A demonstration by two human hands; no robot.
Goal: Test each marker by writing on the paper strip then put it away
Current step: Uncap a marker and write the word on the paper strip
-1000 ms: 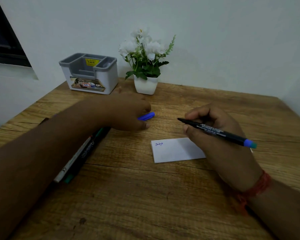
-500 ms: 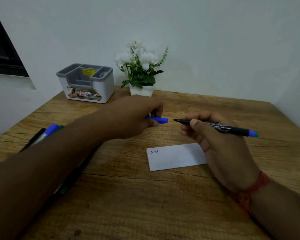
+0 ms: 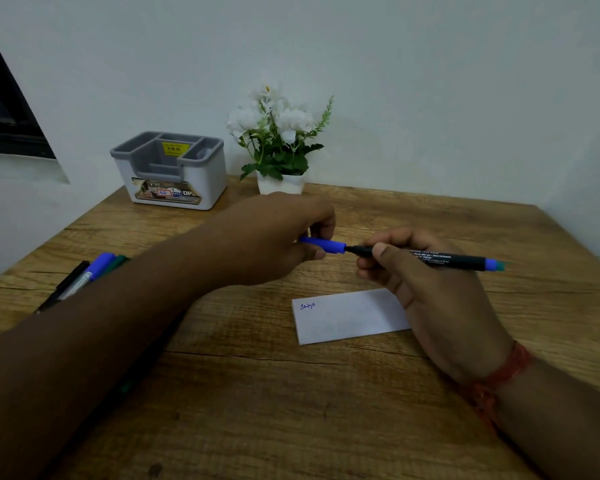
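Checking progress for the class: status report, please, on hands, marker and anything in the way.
Left hand pinches blue cap at marker tip. Right hand grips black marker. Paper strip bears blue writing. Nothing in the way.

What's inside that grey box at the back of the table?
The grey box looks empty from here: bare grey dividers and a yellow sticker on the inner back wall. The bottoms of its compartments are hidden by the walls, so something small could lie there.

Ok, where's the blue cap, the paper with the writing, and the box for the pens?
blue cap (image 3: 323,244), head view, on the middle of the cap the left hand pinches.
paper strip (image 3: 347,317), head view, on its blank middle.
grey organiser box (image 3: 201,183), head view, on its white front wall.
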